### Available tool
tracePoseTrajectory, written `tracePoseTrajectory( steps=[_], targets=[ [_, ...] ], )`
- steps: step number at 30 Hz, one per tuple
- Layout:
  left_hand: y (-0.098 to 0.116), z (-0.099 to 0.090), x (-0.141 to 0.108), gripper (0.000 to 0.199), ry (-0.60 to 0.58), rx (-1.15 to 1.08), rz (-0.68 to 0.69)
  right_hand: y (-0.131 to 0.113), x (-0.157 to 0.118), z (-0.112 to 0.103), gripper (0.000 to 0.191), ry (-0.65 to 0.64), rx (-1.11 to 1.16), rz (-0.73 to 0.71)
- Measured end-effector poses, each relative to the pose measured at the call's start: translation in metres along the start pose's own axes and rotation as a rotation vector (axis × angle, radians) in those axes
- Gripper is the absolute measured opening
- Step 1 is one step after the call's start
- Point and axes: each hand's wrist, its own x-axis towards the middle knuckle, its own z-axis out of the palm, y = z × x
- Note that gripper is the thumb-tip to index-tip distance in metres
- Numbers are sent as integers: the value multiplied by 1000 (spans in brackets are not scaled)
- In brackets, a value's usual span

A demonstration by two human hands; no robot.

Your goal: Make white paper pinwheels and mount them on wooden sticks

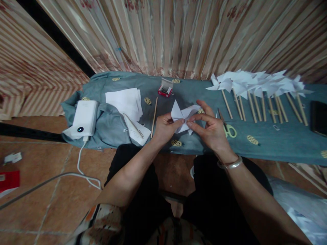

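A white paper pinwheel (177, 111) with folded blades is held over the cloth in front of me. My left hand (163, 128) grips it from the left, thumb pressed near its centre. At that centre the thumb and forefinger of my right hand (212, 131) are pinched together, the other fingers raised. A tiny dark spot shows between the fingertips; whether it is a pin I cannot tell. Beyond the pinwheel is a small red box (165, 90) of little metallic pieces. A bare wooden stick (154, 117) lies just left of my left hand.
Scissors (230, 130) with green handles lie right of my right hand. Several finished pinwheels (255, 83) on sticks line the far right. White paper sheets (122, 98), a pen (134, 126) and a white power bank (85, 117) with a cable lie left. A pleated curtain (163, 37) hangs behind.
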Motion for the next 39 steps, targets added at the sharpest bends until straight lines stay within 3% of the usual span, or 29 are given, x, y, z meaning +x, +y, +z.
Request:
tracePoseTrajectory(
  steps=[19,33,39],
  targets=[
    [-3,-1,0,22,-5,-6,10,3,0,1,19,-39,27,30],
    [-5,-2,1,23,-5,8,26,2,-1,2,4,-44,18,21],
    [-7,-2,2,23,0,34,33,3,-1,3,8,-52,54,85]
  ],
)
